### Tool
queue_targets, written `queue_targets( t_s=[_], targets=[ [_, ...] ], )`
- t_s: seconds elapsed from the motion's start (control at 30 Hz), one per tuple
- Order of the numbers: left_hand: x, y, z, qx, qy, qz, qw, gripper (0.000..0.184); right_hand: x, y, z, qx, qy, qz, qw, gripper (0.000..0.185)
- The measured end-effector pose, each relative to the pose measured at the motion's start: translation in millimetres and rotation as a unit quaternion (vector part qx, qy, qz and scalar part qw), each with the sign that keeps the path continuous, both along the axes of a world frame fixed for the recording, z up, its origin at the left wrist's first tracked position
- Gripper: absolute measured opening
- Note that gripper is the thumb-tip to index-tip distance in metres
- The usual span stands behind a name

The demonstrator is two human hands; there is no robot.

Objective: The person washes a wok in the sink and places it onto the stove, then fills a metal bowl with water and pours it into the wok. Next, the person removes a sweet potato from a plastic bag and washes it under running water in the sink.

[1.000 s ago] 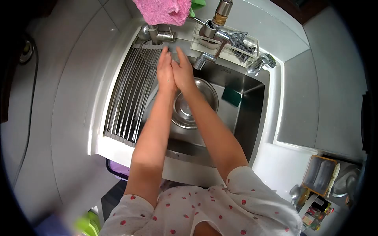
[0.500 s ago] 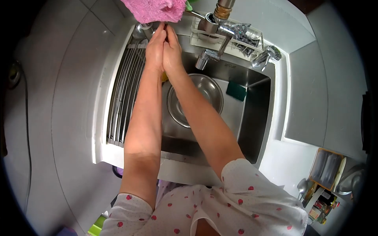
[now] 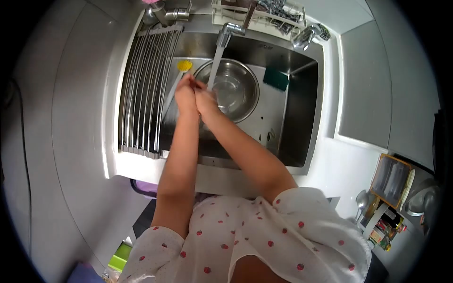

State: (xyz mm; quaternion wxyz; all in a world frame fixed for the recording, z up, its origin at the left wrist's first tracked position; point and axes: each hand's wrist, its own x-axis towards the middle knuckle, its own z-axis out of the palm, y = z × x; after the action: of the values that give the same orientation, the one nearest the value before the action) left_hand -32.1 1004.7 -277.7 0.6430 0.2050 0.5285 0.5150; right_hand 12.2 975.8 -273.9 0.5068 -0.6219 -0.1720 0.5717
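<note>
My left hand (image 3: 186, 98) and my right hand (image 3: 206, 100) are pressed together over the left side of a round steel bowl (image 3: 255, 96) in the sink. Their fingers are closed against each other, blurred by motion; anything between them is hidden. Water (image 3: 216, 66) runs from the faucet (image 3: 223, 37) just beside my right hand, into the bowl. Beyond my fingertips lies a dish brush (image 3: 184, 65) with a yellow head and pale handle.
A roll-up drying rack (image 3: 146, 89) covers the left part of the sink (image 3: 299, 118). A dark green scouring pad (image 3: 275, 79) lies at the right, with small dark scraps near the front. Behind stands a white wire caddy (image 3: 259, 19); a second tap (image 3: 304, 37) is at its right.
My joined hands have come back from the pink cloth beyond the sink to the bowl. Water now flows from the faucet, which was dry before. The view has shifted toward me.
</note>
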Motion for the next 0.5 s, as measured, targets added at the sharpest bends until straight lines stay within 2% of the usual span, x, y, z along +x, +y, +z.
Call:
queue_targets(
  t_s=[0.03,0.07,0.1,0.13,0.17,0.2,0.23,0.27,0.33,0.37,0.43,0.5],
  targets=[
    [-7.1,-12.7,-25.6,-0.027,0.007,0.009,1.000,0.028,9.0,-9.8,-28.5,-0.074,-0.059,0.092,0.991,0.028],
    [-6.5,-29.0,-18.6,-0.031,0.010,0.010,0.999,0.028,25.7,-28.5,-11.6,-0.103,-0.088,0.161,0.978,0.028],
    [-1.4,-50.4,-4.4,-0.072,0.062,0.034,0.995,0.029,47.0,-48.7,9.7,-0.130,-0.116,0.231,0.957,0.029],
    [1.8,-61.3,4.6,-0.110,0.112,0.059,0.986,0.031,64.1,-61.4,-10.5,-0.129,-0.240,0.167,0.948,0.033],
    [-0.7,-66.3,6.5,-0.112,0.113,0.063,0.985,0.031,78.7,-75.9,-36.8,-0.127,-0.357,0.100,0.920,0.038],
    [-3.2,-70.1,8.2,-0.128,0.096,0.074,0.984,0.032,96.7,-87.3,-49.2,-0.071,-0.494,0.016,0.867,0.043],
    [-5.1,-72.1,8.7,-0.141,0.077,0.087,0.983,0.034,109.3,-90.9,-49.8,-0.009,-0.615,-0.068,0.786,0.050],
    [-8.0,-72.2,7.1,-0.142,0.079,0.090,0.983,0.034,114.0,-90.8,-52.3,-0.008,-0.614,-0.065,0.787,0.050],
    [-11.1,-64.0,2.0,-0.203,0.145,0.066,0.966,0.032,120.7,-81.5,-38.7,-0.109,-0.591,-0.070,0.796,0.054],
    [-11.6,-62.3,2.0,-0.202,0.146,0.068,0.966,0.032,125.5,-78.4,-31.2,-0.107,-0.590,-0.069,0.798,0.054],
    [-13.3,-62.6,13.5,-0.208,0.158,0.065,0.963,0.031,130.5,-77.4,-20.9,-0.152,-0.432,0.043,0.888,0.056],
    [-16.2,-64.3,25.4,-0.199,0.123,0.072,0.970,0.033,125.3,-82.0,-30.5,-0.157,-0.438,0.070,0.882,0.056]
  ],
)
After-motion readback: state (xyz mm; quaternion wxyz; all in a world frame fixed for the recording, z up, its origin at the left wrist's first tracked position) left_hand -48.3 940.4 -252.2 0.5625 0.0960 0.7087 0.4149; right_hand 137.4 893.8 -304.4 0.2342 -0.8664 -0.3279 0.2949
